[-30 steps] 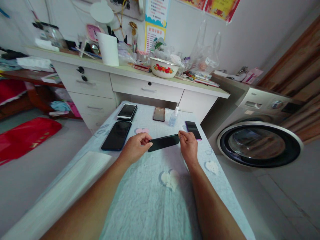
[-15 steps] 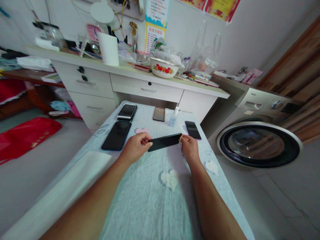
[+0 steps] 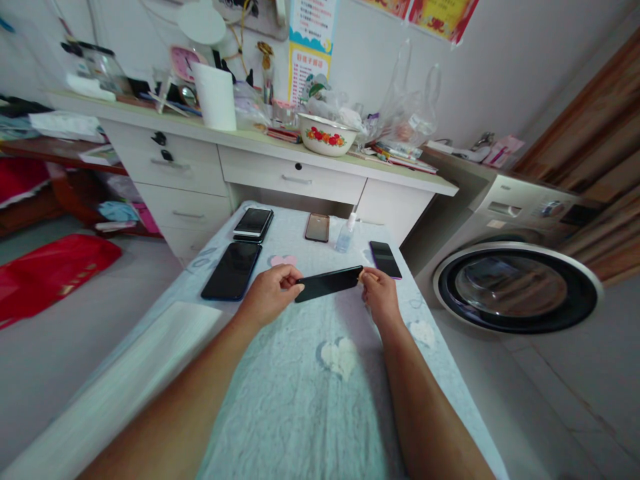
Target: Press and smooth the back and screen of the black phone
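Observation:
My left hand (image 3: 273, 291) pinches the left end of a black phone (image 3: 329, 283), which is tilted above the cloth-covered table (image 3: 305, 400). At the phone's right end, my right hand (image 3: 381, 293) has its fingers closed on the corner. A large dark phone (image 3: 232, 271) lies left of my left hand, with a stack of phones (image 3: 253, 223) behind it. Further back are a brown-edged phone case (image 3: 317, 227) and a clear spray bottle (image 3: 346, 233) standing upright. A purple-edged phone (image 3: 385, 259) lies beyond my right hand.
Behind the table stands a white desk (image 3: 295, 175) bearing a floral bowl (image 3: 327, 136) and a paper roll (image 3: 215, 97). A washing machine (image 3: 520, 200) is on the right. White material (image 3: 145, 373) runs along the table's left side, partly under my left forearm.

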Tool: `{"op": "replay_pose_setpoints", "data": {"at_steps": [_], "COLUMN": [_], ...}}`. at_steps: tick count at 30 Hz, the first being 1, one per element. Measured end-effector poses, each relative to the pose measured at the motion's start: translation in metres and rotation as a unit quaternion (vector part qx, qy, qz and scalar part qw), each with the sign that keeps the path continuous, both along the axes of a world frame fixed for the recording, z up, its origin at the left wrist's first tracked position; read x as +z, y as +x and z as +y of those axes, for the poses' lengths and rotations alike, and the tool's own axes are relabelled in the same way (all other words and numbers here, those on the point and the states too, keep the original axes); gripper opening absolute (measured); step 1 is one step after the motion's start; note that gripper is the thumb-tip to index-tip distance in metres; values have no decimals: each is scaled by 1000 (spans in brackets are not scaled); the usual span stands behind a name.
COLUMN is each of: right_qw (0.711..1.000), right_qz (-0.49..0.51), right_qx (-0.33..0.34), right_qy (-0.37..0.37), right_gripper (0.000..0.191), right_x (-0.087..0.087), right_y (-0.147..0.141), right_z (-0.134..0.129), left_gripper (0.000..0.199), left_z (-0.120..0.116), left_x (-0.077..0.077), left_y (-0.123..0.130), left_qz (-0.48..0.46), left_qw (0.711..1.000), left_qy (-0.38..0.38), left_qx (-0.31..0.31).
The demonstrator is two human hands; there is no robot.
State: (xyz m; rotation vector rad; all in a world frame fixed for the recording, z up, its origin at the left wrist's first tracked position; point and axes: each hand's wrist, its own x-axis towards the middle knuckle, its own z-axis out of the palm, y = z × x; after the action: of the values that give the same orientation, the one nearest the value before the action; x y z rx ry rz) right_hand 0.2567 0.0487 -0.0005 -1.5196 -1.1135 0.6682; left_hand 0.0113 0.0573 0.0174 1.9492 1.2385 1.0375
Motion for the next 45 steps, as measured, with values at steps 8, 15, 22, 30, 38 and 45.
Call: {"op": "replay_pose_setpoints", "data": {"at_steps": [8, 15, 22, 30, 38, 45], "right_qw": [999, 965, 976, 995, 960, 955], "right_qz": [17, -257, -217, -92, -272, -292], "right_qx": [29, 41, 35, -10, 50, 29], "right_qy": [11, -21, -9, 35, -45, -34], "right_gripper": [26, 21, 24, 37, 23, 23], "right_x": [-3, -1, -3, -7, 1, -3], "right_y": [3, 8, 9, 5, 7, 9], "right_z": [1, -3, 0, 4, -3, -1], "left_gripper": [7, 7, 7, 7, 8, 8], "left_z": [-1, -1, -1, -1, -2, -2], "left_x": [3, 2, 3, 1, 4, 2], "left_y": [1, 1, 1, 1, 2, 1], "left_qz": [-7, -11, -3, -7, -10, -10], "left_qw": [1000, 1000, 1000, 1000, 1000, 1000], "left_qy": [-3, -5, -1, 0, -16, -17], "left_qx": [-2, 0, 3, 1, -4, 1]}}
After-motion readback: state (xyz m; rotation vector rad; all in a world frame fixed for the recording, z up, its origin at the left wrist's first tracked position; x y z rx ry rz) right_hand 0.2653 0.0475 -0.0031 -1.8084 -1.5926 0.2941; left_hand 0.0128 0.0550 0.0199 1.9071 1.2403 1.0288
